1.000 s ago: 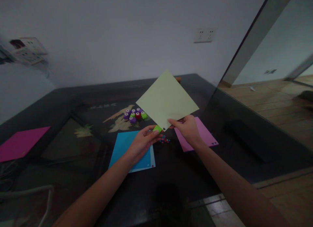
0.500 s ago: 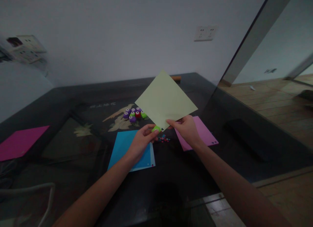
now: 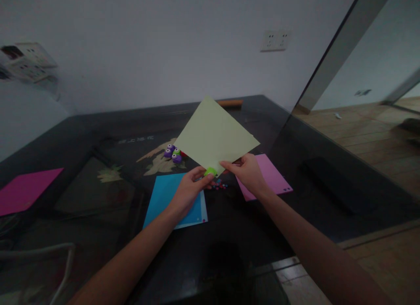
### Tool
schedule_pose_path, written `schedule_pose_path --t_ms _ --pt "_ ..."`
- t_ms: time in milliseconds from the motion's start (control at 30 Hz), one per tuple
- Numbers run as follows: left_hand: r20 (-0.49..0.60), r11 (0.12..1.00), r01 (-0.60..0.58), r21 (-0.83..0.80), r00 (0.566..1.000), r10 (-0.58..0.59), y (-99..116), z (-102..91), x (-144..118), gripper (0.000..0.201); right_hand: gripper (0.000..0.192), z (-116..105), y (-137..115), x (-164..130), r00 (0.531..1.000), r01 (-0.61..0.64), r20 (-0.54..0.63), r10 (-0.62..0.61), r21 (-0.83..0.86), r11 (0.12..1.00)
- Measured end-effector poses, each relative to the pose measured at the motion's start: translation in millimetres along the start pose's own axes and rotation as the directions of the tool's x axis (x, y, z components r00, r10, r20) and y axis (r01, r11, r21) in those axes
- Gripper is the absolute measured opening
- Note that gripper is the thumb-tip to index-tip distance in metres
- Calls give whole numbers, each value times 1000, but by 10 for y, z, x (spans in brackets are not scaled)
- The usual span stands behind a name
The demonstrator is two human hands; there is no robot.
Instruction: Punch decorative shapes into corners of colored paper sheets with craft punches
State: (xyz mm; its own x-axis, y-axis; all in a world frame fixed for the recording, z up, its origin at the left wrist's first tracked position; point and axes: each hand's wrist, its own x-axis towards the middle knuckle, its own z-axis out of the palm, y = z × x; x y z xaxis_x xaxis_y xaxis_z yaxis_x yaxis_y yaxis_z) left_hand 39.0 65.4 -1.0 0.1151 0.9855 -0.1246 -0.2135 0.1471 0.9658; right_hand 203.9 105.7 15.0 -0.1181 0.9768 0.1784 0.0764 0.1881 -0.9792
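Observation:
My right hand pinches a square sheet of pale yellow paper near its lower corner, thumb on top. The sheet is turned like a diamond and held above the table. In my left hand is a small bright-green paper punch, closed between thumb and fingers, right at the sheet's bottom corner. How far the corner sits in the punch's slot I cannot tell. Small coloured paper cutouts lie just below the hands. Behind the sheet's left corner stand several purple, green and red punches, partly covered by it.
Blue paper lies under my left forearm, pink paper beside my right wrist, with punched holes at their corners. Magenta paper is at the far left. A dark flat object rests on the right of the black table.
The yellow sheet has shifted left and now covers more of the punches behind it. The green punch has turned and sits over the sheet's lower corner.

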Motion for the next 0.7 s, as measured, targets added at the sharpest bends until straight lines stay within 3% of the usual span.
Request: schedule_pose_path --t_ms 333,700 --pt "14 1000 6 -2 1000 -6 7 6 -11 25 21 17 68 4 995 -14 95 11 38 999" --pt "21 1000 17 -10 1000 -17 13 22 -8 25 17 25 74 1 992 -60 115 60 0 998"
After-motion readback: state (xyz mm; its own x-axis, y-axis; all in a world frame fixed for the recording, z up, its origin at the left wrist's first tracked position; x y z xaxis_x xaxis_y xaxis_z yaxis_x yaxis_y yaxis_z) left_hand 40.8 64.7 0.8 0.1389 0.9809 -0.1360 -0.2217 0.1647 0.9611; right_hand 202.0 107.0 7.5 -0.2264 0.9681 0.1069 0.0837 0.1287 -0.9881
